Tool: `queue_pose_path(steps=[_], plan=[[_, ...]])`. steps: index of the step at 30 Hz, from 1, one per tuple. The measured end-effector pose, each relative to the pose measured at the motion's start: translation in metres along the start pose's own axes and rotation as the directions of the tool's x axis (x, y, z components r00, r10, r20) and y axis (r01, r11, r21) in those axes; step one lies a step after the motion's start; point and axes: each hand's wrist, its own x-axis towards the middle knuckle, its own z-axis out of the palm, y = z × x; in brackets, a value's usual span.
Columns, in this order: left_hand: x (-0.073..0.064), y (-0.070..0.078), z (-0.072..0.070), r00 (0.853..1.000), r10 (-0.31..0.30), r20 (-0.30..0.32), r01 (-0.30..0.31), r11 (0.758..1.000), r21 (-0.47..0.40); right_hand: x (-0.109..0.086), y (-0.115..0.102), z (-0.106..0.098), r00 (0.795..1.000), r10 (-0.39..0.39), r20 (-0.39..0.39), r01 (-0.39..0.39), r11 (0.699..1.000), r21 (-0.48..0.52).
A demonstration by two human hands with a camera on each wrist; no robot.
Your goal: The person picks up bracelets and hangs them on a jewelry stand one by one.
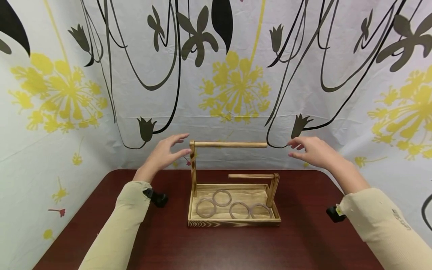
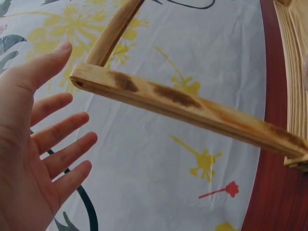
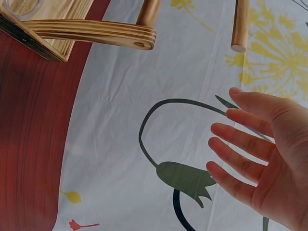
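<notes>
A wooden rack (image 1: 236,223) with a shallow tray base stands on the table. Its tall left post (image 1: 193,168) bears a long rod (image 1: 233,144), and its short right post (image 1: 272,191) bears a lower rod (image 1: 251,176). Several pale translucent bangles, one of them a bangle (image 1: 222,198), lie flat in the tray. My left hand (image 1: 165,152) is raised beside the top of the tall post, fingers spread and holding nothing; the left wrist view shows a gap to the post (image 2: 183,101). To the right of the long rod's free end, my right hand (image 1: 312,152) hovers with relaxed fingers and nothing in it.
The dark red table (image 1: 222,247) extends on both sides of the rack and in front of it. Behind it hangs a white curtain (image 1: 236,127) with yellow and grey flower prints. Dark wrist cameras, including the left one (image 1: 156,197), sit at both cuffs.
</notes>
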Motion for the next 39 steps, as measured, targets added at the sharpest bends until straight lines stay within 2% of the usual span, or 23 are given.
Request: queue_pose_path(steps=[6, 11, 17, 29, 39], plan=[[0.003, 0.000, 0.006, 0.998, 0.036, -0.045, -0.043, 0.988, -0.145, -0.006, 0.000, 0.003, 1.000, -0.012, -0.022, 0.012, 1.000, 0.016], [0.005, -0.002, 0.012, 0.995, 0.062, -0.075, -0.079, 0.964, -0.254, -0.012, 0.000, 0.007, 0.998, -0.045, -0.047, 0.046, 0.998, 0.031], [0.007, -0.001, 0.017, 0.995, 0.054, -0.086, -0.081, 0.931, -0.356, -0.017, -0.004, 0.013, 0.994, -0.078, -0.070, 0.081, 0.996, 0.041], [0.008, -0.003, 0.025, 0.993, 0.046, -0.104, -0.087, 0.902, -0.423, -0.025, -0.012, 0.019, 0.993, -0.091, -0.071, 0.097, 0.992, 0.080], [0.008, -0.004, 0.029, 0.994, 0.014, -0.112, -0.061, 0.900, -0.431, -0.030, -0.016, 0.029, 0.988, -0.128, -0.090, 0.135, 0.988, 0.073]])
